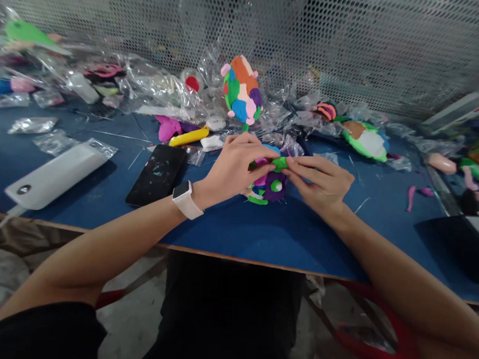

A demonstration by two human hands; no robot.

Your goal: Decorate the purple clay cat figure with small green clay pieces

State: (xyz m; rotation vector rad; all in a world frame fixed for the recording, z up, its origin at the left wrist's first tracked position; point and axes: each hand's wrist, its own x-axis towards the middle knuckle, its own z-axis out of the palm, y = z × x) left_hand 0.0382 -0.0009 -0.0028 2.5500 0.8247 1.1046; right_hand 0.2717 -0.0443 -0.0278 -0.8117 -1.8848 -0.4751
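Both hands meet over the blue table, near its middle. My left hand, with a white watch on the wrist, is closed on a small piece of green clay. From the other side my right hand pinches the same green clay between thumb and fingers. Just below lies a multicoloured clay figure with a purple disc and a white-green centre, partly hidden by my left hand. Behind the hands stands a colourful patched clay piece with small pink knobs.
A black phone and a white power bank with a cable lie at left. A yellow cutter and pink clay sit behind. Plastic bags line the perforated metal screen. Another patched clay piece is at right.
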